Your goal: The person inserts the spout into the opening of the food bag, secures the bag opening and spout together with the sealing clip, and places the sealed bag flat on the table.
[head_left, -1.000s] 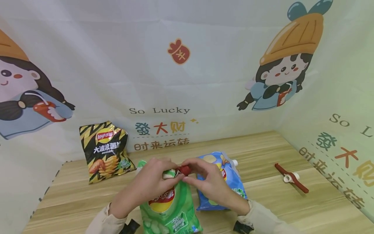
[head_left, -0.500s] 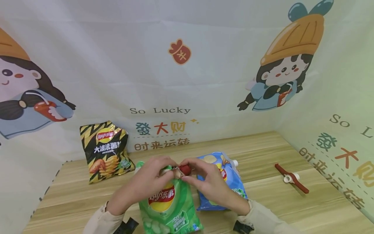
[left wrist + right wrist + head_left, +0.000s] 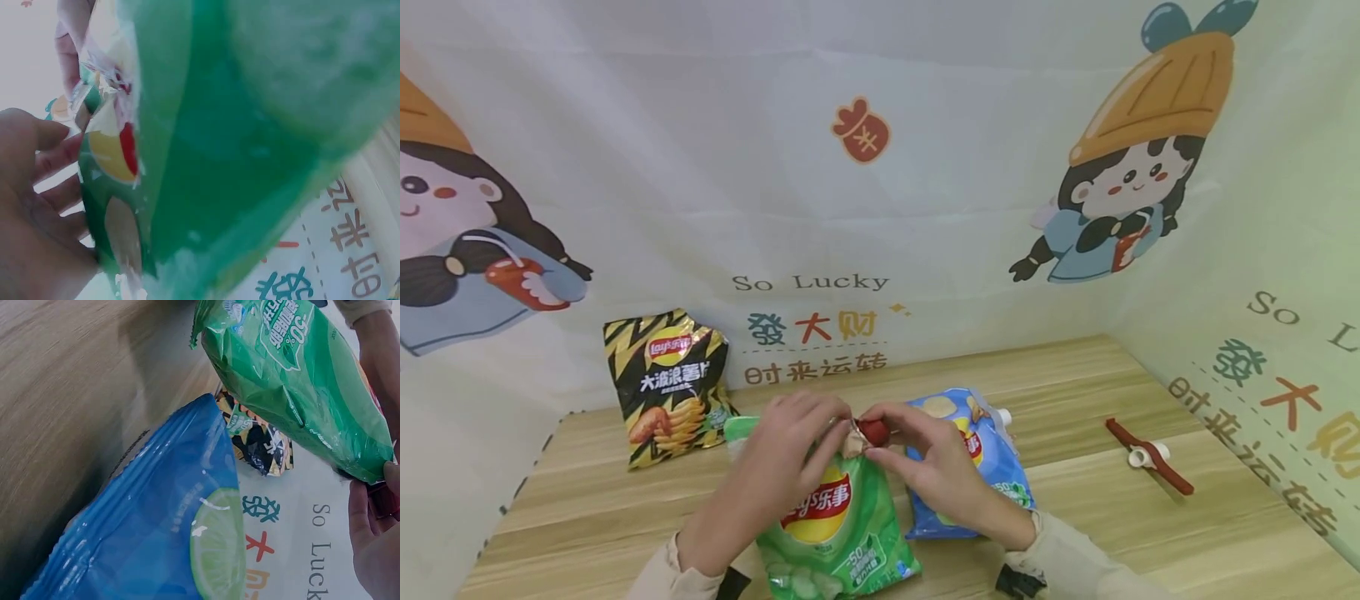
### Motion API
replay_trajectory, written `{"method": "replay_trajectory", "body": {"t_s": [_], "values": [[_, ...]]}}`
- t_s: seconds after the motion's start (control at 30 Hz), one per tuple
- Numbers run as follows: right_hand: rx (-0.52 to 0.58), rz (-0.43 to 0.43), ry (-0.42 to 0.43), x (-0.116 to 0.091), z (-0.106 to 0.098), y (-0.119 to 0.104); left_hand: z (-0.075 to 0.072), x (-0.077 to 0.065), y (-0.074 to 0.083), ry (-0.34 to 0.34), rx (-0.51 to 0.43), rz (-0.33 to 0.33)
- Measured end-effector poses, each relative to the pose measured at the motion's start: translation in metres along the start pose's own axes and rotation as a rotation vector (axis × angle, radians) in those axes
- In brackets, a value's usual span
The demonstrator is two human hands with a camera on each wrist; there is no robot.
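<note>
The green chip bag (image 3: 835, 533) stands tilted on the table with its mouth crumpled together between my hands. My left hand (image 3: 797, 442) holds the bag's top from the left, thumb and fingers bent at the gathered edge. Pinched between the thumb and fingers of my right hand (image 3: 936, 462) is a small rounded red piece (image 3: 876, 432), right against the crumpled, beige-silver mouth of the bag. In the right wrist view this red piece (image 3: 382, 501) sits at the bag's top corner, mostly hidden by the fingers. A green corner of the bag sticks out behind my left hand.
A blue chip bag (image 3: 1000, 487) with a white cap (image 3: 1003, 417) at its top lies beside my right hand. The black-and-yellow chip bag (image 3: 662, 392) leans against the printed back cloth. A red bar clip with a white spout (image 3: 1142, 455) lies on the right.
My left fingers have shifted along the bag's top and risen slightly. More of its green corner shows at the left, and crumpled beige lining shows near the red piece. The right hand stays nearly still.
</note>
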State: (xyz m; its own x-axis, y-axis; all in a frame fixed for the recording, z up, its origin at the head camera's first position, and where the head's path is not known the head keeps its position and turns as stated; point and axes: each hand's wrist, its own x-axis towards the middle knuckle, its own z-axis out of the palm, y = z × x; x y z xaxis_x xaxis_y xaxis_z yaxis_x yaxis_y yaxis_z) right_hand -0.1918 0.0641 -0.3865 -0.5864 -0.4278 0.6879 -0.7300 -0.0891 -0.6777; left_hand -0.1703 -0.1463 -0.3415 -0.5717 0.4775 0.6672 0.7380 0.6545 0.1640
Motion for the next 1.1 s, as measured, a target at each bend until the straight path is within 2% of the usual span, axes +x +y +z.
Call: {"method": "replay_trajectory", "body": {"t_s": [0.13,0.23,0.4,0.53,0.6,0.7,0.8,0.87,0.97,1.1], "values": [[0.011,-0.008,0.0,0.001,-0.001,-0.002,0.001,-0.005,0.002,0.008,0.035,0.055],[0.031,-0.004,-0.011,0.001,0.0,-0.002,0.004,-0.007,0.004,-0.024,0.054,0.049],[0.062,0.015,-0.03,-0.001,0.004,0.0,0.008,-0.012,0.006,-0.079,0.018,-0.053],[0.017,0.01,-0.02,-0.001,0.005,-0.001,0.003,-0.014,0.005,-0.097,0.03,-0.159],[-0.015,0.008,-0.014,-0.001,0.005,-0.001,-0.001,-0.013,0.005,-0.127,0.036,-0.212],[-0.031,0.023,-0.014,-0.001,0.006,-0.001,-0.007,-0.009,0.003,-0.216,-0.046,-0.263],[-0.002,0.069,-0.026,-0.002,0.008,-0.001,-0.011,-0.005,0.001,-0.314,-0.199,-0.309],[0.029,0.112,-0.038,-0.002,0.009,-0.002,-0.012,-0.004,0.0,-0.344,-0.281,-0.33],[0.052,0.165,-0.054,-0.002,0.009,-0.004,-0.011,-0.005,0.002,-0.339,-0.326,-0.373],[0.033,0.173,-0.064,-0.002,0.005,-0.007,-0.01,-0.005,0.006,-0.269,-0.323,-0.407]]}}
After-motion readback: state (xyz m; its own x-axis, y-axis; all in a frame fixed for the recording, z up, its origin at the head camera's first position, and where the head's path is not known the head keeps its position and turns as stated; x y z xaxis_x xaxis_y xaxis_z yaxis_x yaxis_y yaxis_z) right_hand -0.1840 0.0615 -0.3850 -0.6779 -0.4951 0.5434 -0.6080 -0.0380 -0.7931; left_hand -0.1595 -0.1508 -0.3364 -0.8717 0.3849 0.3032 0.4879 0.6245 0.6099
